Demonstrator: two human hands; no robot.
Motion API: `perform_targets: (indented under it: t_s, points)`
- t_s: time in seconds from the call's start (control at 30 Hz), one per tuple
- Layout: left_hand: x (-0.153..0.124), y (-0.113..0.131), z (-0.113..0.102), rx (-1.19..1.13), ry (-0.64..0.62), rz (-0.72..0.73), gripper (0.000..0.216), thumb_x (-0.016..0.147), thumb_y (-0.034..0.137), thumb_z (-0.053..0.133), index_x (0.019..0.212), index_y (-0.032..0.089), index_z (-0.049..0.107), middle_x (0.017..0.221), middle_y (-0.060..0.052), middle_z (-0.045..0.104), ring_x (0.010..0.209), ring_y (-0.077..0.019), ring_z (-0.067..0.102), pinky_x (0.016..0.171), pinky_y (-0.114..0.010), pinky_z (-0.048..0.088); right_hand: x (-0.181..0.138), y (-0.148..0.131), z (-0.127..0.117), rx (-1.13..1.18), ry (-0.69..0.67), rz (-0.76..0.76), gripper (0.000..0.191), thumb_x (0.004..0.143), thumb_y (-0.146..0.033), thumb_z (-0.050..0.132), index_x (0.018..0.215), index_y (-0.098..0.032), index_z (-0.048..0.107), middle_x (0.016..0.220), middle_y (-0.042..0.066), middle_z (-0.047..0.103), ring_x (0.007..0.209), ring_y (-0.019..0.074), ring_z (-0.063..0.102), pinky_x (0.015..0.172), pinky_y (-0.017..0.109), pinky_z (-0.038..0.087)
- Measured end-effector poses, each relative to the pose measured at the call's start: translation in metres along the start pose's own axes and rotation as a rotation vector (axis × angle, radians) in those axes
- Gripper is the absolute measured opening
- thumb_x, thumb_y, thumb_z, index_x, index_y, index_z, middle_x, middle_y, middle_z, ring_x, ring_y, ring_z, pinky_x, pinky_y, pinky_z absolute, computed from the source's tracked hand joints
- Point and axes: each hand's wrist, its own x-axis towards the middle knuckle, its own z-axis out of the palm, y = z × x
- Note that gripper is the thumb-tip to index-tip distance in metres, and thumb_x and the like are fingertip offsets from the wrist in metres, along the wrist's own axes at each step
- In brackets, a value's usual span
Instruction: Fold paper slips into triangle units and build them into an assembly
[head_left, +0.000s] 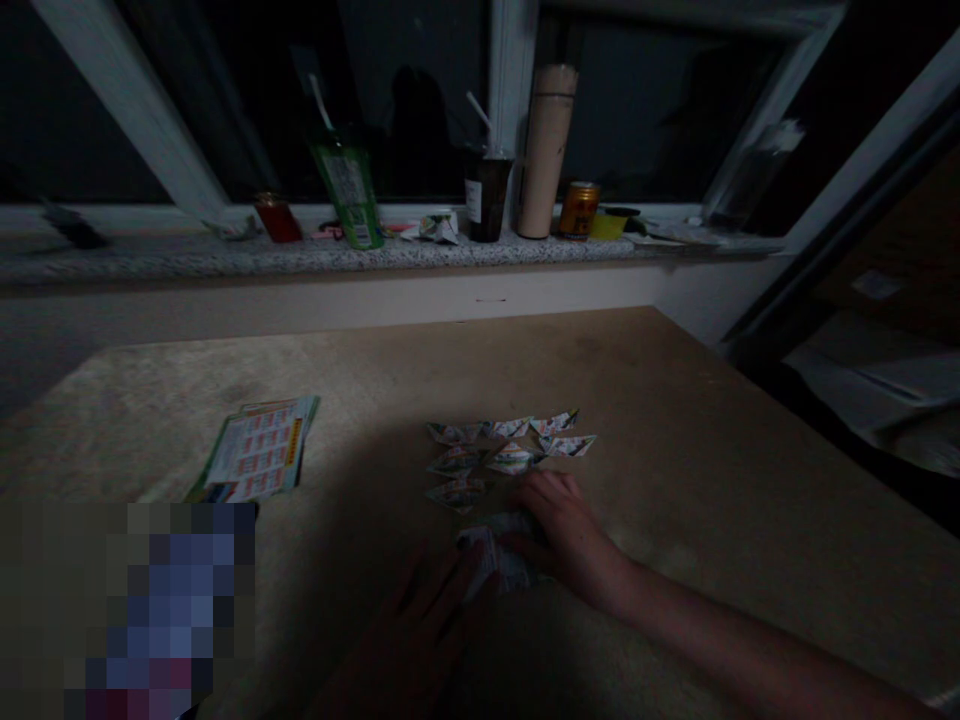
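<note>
A printed paper sheet (510, 555) lies on the table in front of me, partly covered by both hands and dim in the shadow. My left hand (442, 600) rests at its left side with the fingers stretched out and apart. At the right side of the sheet, my right hand (562, 530) has its fingers curled and its thumb over the paper, gripping it. Just beyond the hands stand several small folded paper boats (459, 461) in short rows, made of similar printed paper. The right fingertips are close to the nearest boats.
A stack of printed leaflets (259, 450) lies on the left. The windowsill (420, 255) behind the table (360, 380) holds a green bottle (349, 195), a dark cup (487, 200), a tall pink flask (546, 150) and an orange can (580, 210). A pixelated patch hides the lower left.
</note>
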Motion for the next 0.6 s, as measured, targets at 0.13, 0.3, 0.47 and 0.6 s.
perform_targets:
  t_s: [0.13,0.3,0.47,0.6]
  points:
    - [-0.001,0.004,-0.005,0.005,-0.014,-0.006,0.075,0.088,0.046,0.052,0.147,0.018,0.016,0.151,-0.011,0.018,0.138,-0.0310,0.019,0.110,-0.055,0.015,0.000,0.001,0.001,-0.015,0.004,0.005,0.016,0.083,-0.024,0.067,0.094,-0.019,0.056,0.094,0.004,0.061,0.089,0.0219,0.052,0.079,0.033,0.034]
    - [-0.001,0.001,-0.003,0.003,-0.010,0.010,0.075,0.088,0.047,0.052,0.147,0.019,0.015,0.152,-0.010,0.015,0.139,-0.0312,0.017,0.110,-0.057,0.013,0.000,-0.001,0.000,-0.034,-0.023,0.016,0.014,0.085,-0.026,0.064,0.094,-0.019,0.056,0.095,0.005,0.061,0.091,0.0227,0.052,0.080,0.034,0.035]
    - [0.000,-0.011,0.016,-0.023,0.014,0.086,0.083,0.088,0.037,0.055,0.147,0.021,-0.001,0.153,-0.008,0.009,0.139,-0.0285,0.017,0.111,-0.047,0.021,0.001,0.000,0.001,-0.057,-0.024,0.018,0.015,0.084,-0.027,0.065,0.095,-0.019,0.057,0.095,0.005,0.061,0.091,0.0233,0.053,0.080,0.036,0.036]
    - [-0.001,-0.015,0.021,-0.028,0.035,0.103,0.089,0.085,0.045,0.060,0.148,0.027,0.000,0.154,-0.007,0.003,0.139,-0.0306,0.016,0.110,-0.047,0.024,-0.001,-0.001,-0.005,-0.023,0.014,-0.009,0.011,0.088,-0.023,0.060,0.098,-0.020,0.060,0.097,0.006,0.062,0.093,0.0231,0.054,0.080,0.037,0.039]
